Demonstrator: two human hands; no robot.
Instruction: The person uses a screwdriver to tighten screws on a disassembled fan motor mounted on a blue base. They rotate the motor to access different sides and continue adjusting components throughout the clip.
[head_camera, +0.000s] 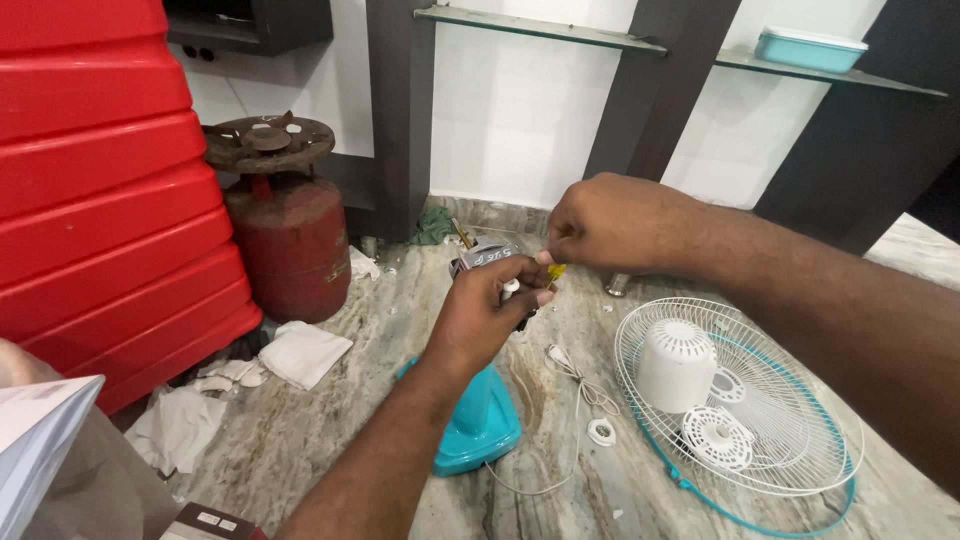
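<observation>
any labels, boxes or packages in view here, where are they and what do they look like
Small box: bottom edge, left of the left forearm; dark brown top with two small white label patches.
Label on the fan motor: on the motor top held by the left hand, under the right hand; pale, with handwritten marks.
Lidded container: upper right shelf; flat, teal, with a white lid, no visible label.

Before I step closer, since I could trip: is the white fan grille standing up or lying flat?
Lying flat: the fan grille rests on the marble floor.
</observation>
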